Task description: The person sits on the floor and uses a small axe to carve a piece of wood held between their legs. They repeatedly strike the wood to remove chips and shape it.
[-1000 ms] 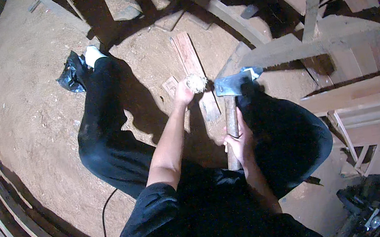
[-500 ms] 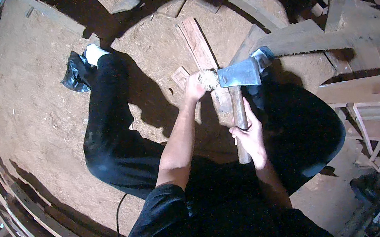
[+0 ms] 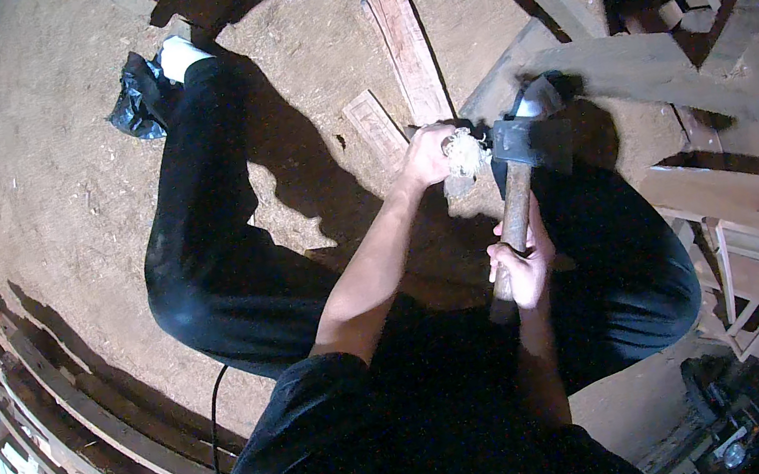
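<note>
My left hand [image 3: 427, 154] is closed on a pale, frayed, fibrous lump [image 3: 463, 157], possibly the end of a piece of wood. Just right of it sits the dark steel axe head [image 3: 526, 143], very close to the lump; whether they touch I cannot tell. My right hand [image 3: 525, 267] grips the axe's wooden handle [image 3: 516, 205], which points back toward me. Beyond my hands, a reddish plank [image 3: 403, 55] and a shorter board [image 3: 370, 125] lie on the ground between my outstretched legs.
A crumpled black bag [image 3: 135, 102] is by my left foot. Long timbers [image 3: 97, 409] line the left, with a black cable [image 3: 217, 408] nearby. Wooden beams and boards [image 3: 758, 251] crowd the right. A dark machine [image 3: 729, 434] stands at lower right.
Both hands, with the lump and axe, have moved rightward in view. The axe handle has tilted, and its head has turned, now looking darker. The planks appear higher in the picture.
</note>
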{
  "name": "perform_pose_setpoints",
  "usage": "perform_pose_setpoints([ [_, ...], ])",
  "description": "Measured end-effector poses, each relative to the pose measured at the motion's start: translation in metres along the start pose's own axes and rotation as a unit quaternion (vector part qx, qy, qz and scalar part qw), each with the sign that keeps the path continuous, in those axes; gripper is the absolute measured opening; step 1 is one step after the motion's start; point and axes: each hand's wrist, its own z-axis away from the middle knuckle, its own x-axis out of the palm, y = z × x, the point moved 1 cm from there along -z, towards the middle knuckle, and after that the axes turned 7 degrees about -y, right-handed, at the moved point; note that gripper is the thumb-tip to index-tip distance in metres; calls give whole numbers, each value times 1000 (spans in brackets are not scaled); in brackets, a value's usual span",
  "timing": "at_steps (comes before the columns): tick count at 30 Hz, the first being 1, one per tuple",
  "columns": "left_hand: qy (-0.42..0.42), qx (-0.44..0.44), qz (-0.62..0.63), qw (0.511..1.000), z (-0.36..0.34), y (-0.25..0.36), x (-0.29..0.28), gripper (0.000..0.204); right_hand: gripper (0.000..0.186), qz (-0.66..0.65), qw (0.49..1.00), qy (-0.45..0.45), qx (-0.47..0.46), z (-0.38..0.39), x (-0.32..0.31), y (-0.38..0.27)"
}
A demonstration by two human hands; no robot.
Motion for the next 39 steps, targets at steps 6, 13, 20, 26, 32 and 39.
perform_pose_setpoints([
  [6, 40, 27, -108, 993, -4, -16, -14, 24, 90, -10, 1000, -28, -2, 1, 2, 5],
  [13, 81, 18, -118, 989, -3, -18, -18, 27, 90, -13, 999, -43, 20, 2, 6, 7],
  [20, 75, 50, -99, 991, -11, -18, -22, 27, 90, 4, 999, -39, 15, 3, 6, 7],
  [26, 75, 38, -119, 989, -8, -21, -19, 30, 89, 11, 999, -28, 16, 4, 8, 6],
  [32, 131, 53, -93, 986, -8, -26, -11, 29, 91, 20, 999, -29, 21, 4, 12, 4],
  [39, 147, 20, -133, 980, -8, -31, 4, 23, 93, 26, 1000, -5, 6, -2, 22, 4],
])
